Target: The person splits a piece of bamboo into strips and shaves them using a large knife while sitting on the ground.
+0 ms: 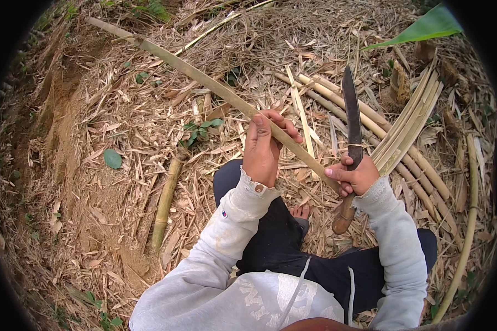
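Note:
A long, flat bamboo strip (204, 80) runs slantwise from the far left down to my right hand. My left hand (266, 144) is closed round it toward its near end, with the thumb on its upper face. In my right hand (354, 175) is a machete (352, 110), its dark blade pointing away from me and its wooden handle end hanging below the fist. The thumb and fingers of that same hand also touch the near tip of the strip. A thin band circles the machete near the base of its blade.
To the right lies a bundle of split bamboo strips (411, 118) across several round bamboo poles (373, 127). A short bamboo piece (167, 204) lies at the left, beside small green plants (201, 131). Dry leaves and shavings cover the ground; a green leaf (425, 26) overhangs the far right.

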{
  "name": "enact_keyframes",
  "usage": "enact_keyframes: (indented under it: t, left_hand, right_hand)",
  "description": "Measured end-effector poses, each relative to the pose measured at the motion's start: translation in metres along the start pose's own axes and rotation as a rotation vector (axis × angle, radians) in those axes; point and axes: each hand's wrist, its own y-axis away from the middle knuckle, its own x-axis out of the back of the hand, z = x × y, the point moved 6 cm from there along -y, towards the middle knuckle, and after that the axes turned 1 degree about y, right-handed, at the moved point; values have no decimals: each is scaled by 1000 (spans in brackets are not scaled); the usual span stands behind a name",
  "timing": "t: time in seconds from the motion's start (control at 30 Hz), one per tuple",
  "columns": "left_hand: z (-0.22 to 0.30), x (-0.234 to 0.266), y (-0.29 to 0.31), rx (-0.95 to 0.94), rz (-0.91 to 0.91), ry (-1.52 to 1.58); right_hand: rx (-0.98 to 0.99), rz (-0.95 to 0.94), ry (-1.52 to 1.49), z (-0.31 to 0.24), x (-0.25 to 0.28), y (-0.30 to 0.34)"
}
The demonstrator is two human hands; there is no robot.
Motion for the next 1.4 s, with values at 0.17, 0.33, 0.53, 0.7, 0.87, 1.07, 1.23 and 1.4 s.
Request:
enact_keyframes:
  t: [0.17,0.33,0.53,0.7,0.87,1.07,1.23,1.4]
  left_hand:
    - [18,17,38,175,-76,-531]
    - [116,-3,82,-750,-205,-1693]
    - [168,-25,42,-923,-343,-2372]
    - [120,61,8,241,-877,-1909]
    - [38,95,51,1086,-555,-930]
    - [-10,28,49,1052,-274,-336]
    - [-54,-25,31,819,-310,-181]
    - [-64,-50,39,772,-314,-163]
  right_hand:
    - [104,86,105,-8,2,3]
    - [336,159,279,-30,6,4]
    - [380,165,382,-48,23,9]
    - [412,206,387,-47,37,1]
    - [641,680,745,-74,72,15]
    - [839,728,814,-104,71,49]
    - [688,480,951,-84,35,49]
    - [663,425,1243,-44,19,52]
